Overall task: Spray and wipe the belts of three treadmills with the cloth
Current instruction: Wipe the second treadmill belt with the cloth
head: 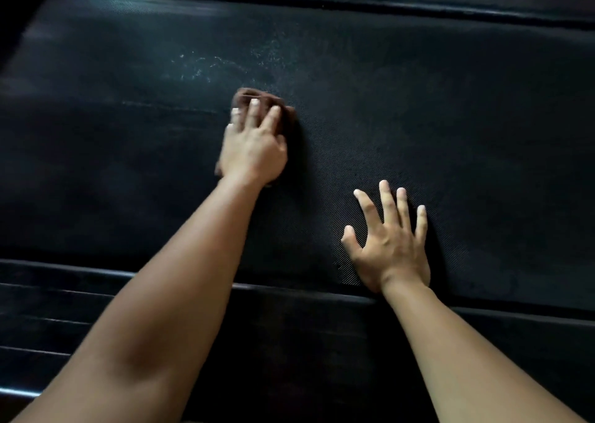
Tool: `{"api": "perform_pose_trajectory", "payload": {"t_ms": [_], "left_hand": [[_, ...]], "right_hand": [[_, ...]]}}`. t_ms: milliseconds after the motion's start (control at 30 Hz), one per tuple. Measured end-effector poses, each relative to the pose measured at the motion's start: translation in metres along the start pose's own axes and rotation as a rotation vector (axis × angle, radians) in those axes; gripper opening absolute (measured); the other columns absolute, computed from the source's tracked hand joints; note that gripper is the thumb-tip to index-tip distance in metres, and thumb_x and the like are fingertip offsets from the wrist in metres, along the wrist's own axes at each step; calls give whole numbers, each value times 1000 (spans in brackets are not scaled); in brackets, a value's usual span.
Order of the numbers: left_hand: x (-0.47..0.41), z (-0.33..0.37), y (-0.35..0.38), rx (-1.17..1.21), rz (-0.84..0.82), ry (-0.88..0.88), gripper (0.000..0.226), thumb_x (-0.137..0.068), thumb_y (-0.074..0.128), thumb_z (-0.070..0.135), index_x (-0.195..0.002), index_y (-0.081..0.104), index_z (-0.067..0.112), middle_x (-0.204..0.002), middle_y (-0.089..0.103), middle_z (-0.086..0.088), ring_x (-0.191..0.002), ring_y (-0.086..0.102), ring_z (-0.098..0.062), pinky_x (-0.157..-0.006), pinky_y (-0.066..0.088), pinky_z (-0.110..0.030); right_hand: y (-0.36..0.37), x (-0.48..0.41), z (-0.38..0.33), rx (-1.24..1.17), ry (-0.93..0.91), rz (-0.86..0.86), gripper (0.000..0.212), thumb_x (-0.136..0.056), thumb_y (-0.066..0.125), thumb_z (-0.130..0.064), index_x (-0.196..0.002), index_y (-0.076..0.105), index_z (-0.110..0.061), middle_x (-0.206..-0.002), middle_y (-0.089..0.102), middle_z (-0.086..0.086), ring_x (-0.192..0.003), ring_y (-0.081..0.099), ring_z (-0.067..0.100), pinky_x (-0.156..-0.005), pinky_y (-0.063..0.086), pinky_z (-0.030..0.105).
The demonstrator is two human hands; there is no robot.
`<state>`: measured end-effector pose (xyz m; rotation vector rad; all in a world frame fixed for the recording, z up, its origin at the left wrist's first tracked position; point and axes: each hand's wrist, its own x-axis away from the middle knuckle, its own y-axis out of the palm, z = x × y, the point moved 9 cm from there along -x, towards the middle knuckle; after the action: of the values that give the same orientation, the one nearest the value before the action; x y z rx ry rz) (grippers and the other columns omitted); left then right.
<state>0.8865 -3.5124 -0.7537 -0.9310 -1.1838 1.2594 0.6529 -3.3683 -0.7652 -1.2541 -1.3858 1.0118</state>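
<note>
Belt point(418, 101): black, fine woven texture, spanning nearly the whole view from left to right; faint pale streaks and specks on its far-left part, just beyond the cloth.
Cloth point(257, 96): dark brown, bunched, lying flat on the belt left of centre; far edge and right edge showing past the fingertips, a sliver also visible at the near-left side of the wrist; remainder hidden under the hand.
Left hand point(252, 146): palm down on the cloth, fingers extended and slightly spread, pressing it against the belt; flat press rather than a closed grasp; slight blur at the fingertips.
Left forearm point(154, 294): bare, reaching from the near-left corner diagonally toward the centre.
Right hand point(391, 245): empty, open, fingers splayed, palm flat on the belt at its near edge, right of centre; well apart from the cloth.
Right forearm point(476, 358): bare, entering from the near-right corner.
Near side rail point(96, 294): dark, ribbed, running left to right just in front of the belt; heel of the right hand close to its edge.
Far side rail point(450, 1): dark strip along the far edge of the belt, thin pale glare above it.
</note>
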Motion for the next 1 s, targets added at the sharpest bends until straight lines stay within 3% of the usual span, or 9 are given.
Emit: {"api": "perform_pose_trajectory", "payload": {"t_ms": [133,267,367,533,633,800,900,1000], "left_hand": [[40,87,18,22,-24,294,61,-98,41,41,-157,26,38,-169,13,-4,-156,4,-34,-126,13,-46],[112,82,28,82,-30,400,57,-97,41,43,-153,37,39,-167,23,-2,-155,14,-32,-124,21,-47],[131,15,21,74,35,277,60,-92,39,44,-150,44,36,-164,32,-4,-152,26,-35,-120,30,-49],[93,-98,-9,96,68,-144,58,-100,47,37,-156,36,32,-168,19,-6,-155,12,-34,-127,10,-42],[46,-93,-19,104,53,-200,60,-101,42,39,-159,28,34,-170,11,-4,-156,5,-31,-127,5,-40],[-11,7,2,16,-12,47,65,-94,37,44,-158,26,35,-170,12,-2,-157,2,-29,-127,6,-42],[18,70,18,17,-34,223,62,-96,38,42,-157,25,38,-169,13,-1,-156,3,-31,-126,10,-45],[72,83,24,77,-43,315,58,-99,42,40,-156,29,41,-169,16,3,-157,4,-29,-126,13,-46]], "right_hand": [[0,-1,1,6,1,-10,74,-82,19,-64,-153,19,-42,-167,0,1,-153,-5,26,-121,-3,56],[0,-1,1,-5,0,8,75,-82,22,-63,-152,26,-37,-167,5,2,-153,-1,27,-121,-2,56],[0,0,1,-23,-4,20,72,-83,24,-62,-152,24,-41,-167,5,2,-154,-1,27,-121,-1,56],[0,0,1,-20,-4,23,71,-84,23,-63,-152,23,-42,-167,5,3,-153,0,27,-121,-1,56],[0,0,0,-16,-3,21,70,-84,24,-63,-151,22,-43,-167,5,2,-153,0,27,-121,-2,56],[-1,0,0,-13,6,15,71,-83,23,-63,-152,22,-43,-167,4,1,-153,-1,26,-121,-3,56],[-1,0,0,-7,6,-3,74,-82,20,-64,-152,20,-42,-167,2,1,-153,-4,26,-121,-4,55],[-2,-1,0,-10,7,-2,75,-81,19,-64,-152,20,-42,-167,2,0,-153,-4,25,-121,-4,55]]}}
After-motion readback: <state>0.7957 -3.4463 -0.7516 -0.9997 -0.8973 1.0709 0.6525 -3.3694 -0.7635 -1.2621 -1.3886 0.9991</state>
